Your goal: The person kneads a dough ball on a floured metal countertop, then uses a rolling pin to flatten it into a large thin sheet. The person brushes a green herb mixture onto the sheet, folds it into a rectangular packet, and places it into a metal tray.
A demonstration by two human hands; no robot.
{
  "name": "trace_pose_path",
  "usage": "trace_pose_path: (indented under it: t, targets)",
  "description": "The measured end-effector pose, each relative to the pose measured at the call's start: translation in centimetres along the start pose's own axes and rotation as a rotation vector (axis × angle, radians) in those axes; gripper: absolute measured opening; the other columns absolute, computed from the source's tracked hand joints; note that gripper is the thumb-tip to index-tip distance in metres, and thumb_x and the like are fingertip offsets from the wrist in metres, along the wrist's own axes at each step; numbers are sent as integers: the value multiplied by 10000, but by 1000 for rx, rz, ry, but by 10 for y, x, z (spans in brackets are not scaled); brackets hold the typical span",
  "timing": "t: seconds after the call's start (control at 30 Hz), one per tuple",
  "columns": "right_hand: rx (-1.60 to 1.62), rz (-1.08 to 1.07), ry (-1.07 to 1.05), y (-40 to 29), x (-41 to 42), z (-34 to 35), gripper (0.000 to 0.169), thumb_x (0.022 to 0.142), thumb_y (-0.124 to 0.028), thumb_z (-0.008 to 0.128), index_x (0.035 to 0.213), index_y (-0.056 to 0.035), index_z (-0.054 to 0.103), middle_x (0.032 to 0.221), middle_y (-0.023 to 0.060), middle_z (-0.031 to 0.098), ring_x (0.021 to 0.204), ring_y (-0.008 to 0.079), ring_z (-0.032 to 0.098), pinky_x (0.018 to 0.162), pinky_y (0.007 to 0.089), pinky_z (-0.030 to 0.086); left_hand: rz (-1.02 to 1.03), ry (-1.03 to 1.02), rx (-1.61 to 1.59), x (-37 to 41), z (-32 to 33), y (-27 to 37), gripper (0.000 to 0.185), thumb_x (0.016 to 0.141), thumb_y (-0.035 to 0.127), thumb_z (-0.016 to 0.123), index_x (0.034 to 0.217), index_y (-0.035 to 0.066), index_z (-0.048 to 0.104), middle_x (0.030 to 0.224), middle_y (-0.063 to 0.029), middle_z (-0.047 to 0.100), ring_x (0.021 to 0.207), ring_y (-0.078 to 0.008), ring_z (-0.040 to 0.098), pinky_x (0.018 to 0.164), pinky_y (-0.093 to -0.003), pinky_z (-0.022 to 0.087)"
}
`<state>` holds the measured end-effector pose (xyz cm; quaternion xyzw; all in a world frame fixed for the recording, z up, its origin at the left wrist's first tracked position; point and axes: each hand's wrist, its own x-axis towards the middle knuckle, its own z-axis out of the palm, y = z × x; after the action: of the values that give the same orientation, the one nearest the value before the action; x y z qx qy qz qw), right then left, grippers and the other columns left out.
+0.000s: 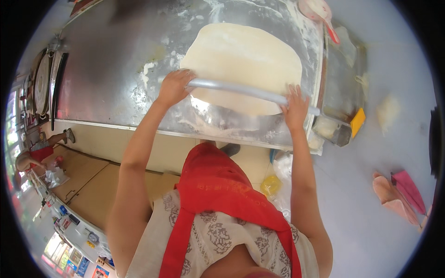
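A wide, thin sheet of dough (pixel 243 55) lies on the floured steel worktable (pixel 100 80). Across its near part runs a long pale rolling pin (pixel 236 87), slightly slanted down to the right. My left hand (pixel 176 87) rests over the pin's left end, just past the dough's left edge. Over the right part of the pin lies my right hand (pixel 295 107), its fingers spread and pointing away from me. A short end of the pin sticks out beyond that hand. Loose flour marks the table around the sheet.
A pink scoop or strainer (pixel 318 14) with a red handle sits at the far right corner. Metal and clear containers (pixel 339 80) line the table's right side by the wall. Cloths (pixel 396 198) hang there. Another person (pixel 34 156) stands at far left near a counter.
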<state>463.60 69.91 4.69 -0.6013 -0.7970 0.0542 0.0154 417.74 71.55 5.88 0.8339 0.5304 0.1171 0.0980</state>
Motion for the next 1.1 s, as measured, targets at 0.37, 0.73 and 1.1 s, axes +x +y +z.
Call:
trace_pose_path:
  t: [0.37,0.73,1.1]
  targets:
    - [-126,62,111,3,124,17,589,949,-384,478,1489,-193,337,1581,59,241,1456,304,201,1097,643,203,-287,-95,307,112,38,-27,825,914,590,458,1521,90,208,1593,-105,179,1461,-271,195,1162,-551,142]
    - [24,93,85,-19,29,30,545,913,-296,523,1424,-127,434,1510,65,382,1406,287,328,1101,602,227,-230,-90,202,14,45,13,703,937,492,460,1494,96,296,1533,-133,323,1410,-290,313,1145,-546,200]
    - [-17,174,157,-22,25,16,579,952,-355,486,1471,-132,356,1547,72,313,1441,264,247,1102,580,237,-270,-97,236,34,43,23,654,955,496,429,1516,204,266,1584,-68,221,1455,-261,208,1179,-498,157]
